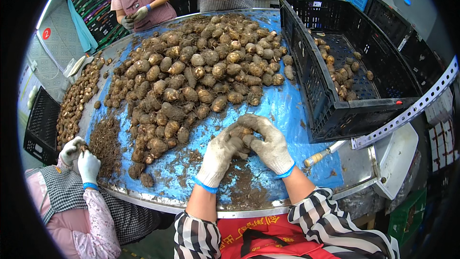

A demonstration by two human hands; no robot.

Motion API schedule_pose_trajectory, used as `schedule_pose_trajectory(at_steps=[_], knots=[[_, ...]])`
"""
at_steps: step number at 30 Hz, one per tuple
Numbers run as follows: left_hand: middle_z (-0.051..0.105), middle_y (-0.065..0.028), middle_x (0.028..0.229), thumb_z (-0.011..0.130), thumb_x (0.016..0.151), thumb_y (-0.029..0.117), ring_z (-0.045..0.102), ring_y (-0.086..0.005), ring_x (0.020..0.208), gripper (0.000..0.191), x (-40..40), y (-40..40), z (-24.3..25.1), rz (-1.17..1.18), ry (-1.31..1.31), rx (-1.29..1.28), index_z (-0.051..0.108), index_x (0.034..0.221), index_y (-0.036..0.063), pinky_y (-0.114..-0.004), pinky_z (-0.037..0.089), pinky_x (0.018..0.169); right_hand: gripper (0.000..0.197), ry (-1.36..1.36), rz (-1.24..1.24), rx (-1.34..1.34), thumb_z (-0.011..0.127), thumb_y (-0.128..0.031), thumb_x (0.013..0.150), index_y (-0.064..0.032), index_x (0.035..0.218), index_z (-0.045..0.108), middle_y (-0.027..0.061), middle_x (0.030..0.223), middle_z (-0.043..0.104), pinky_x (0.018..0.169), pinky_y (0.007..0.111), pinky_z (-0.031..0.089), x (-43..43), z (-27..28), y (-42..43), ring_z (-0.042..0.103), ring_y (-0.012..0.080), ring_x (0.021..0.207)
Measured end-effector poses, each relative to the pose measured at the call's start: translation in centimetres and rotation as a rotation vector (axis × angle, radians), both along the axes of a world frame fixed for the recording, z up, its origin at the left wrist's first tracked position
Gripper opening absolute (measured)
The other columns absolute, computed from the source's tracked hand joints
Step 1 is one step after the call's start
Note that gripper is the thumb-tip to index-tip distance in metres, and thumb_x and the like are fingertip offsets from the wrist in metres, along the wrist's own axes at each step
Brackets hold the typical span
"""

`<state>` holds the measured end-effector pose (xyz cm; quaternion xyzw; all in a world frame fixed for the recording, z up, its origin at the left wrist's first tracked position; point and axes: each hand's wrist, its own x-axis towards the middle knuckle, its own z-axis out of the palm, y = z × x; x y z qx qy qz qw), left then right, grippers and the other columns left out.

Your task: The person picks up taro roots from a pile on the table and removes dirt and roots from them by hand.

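My left hand (221, 153), in a soiled white knit glove with a blue band at the wrist, grips a brown taro corm (241, 132) over the near part of the table. My right hand (269, 144), gloved the same way, closes on the same corm from the other side. Fingers of both hands hide much of it. Beyond them a large heap of soil-covered taro corms (205, 64) lies on blue plastic sheeting (282, 106). Loose soil (248, 190) is scattered beneath my hands. To the right lies a knife with a wooden handle (316, 158).
A black plastic crate (323, 115) holding some corms stands at the right, beside a perforated metal strip (409, 111). Smaller corms (77, 104) lie at the left. A co-worker's gloved hands (86, 162) are at the near left; two more people stand across the metal-edged table (251, 214).
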<state>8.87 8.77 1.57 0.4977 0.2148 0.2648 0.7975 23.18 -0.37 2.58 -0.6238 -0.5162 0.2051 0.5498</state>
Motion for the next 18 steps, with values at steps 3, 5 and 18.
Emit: schedule_pose_trajectory(at_steps=[3, 5, 18], knots=[[0.067, -0.0092, 0.11, 0.067, 0.087, 0.008, 0.064, -0.0151, 0.091, 0.054, 0.2, -0.6, 1.1, 0.028, 0.021, 0.07, 0.05, 0.137, -0.0028, -0.028, 0.054, 0.079, 0.039, 0.195, -0.028, -0.025, 0.067, -0.005, 0.086, -0.0028, 0.124, 0.063, 0.0134, 0.126, 0.061, 0.101, 0.035, 0.047, -0.3, 0.2, 0.0, 0.057, 0.0248, 0.121], [0.067, -0.0085, 0.111, 0.064, 0.088, 0.007, 0.064, -0.0142, 0.093, 0.051, 0.1, -0.5, 1.1, 0.093, 0.26, 0.222, 0.052, 0.137, -0.0011, -0.028, 0.053, 0.083, 0.033, 0.375, -0.006, -0.113, 0.067, -0.006, 0.089, -0.0003, 0.121, 0.063, 0.0123, 0.12, 0.064, 0.094, 0.031, 0.051, -0.8, 0.4, 0.0, 0.063, 0.0209, 0.109], [0.067, -0.0111, 0.115, 0.062, 0.086, 0.002, 0.063, -0.0167, 0.103, 0.048, 0.4, -1.9, 0.1, 0.141, 0.404, 0.86, 0.055, 0.133, 0.0002, -0.031, 0.05, 0.092, 0.012, 0.831, -0.121, -0.015, 0.054, -0.006, 0.096, 0.0037, 0.099, 0.061, 0.0109, 0.099, 0.067, 0.083, 0.03, 0.055, -0.3, -1.3, 0.3, 0.065, 0.0164, 0.086]])
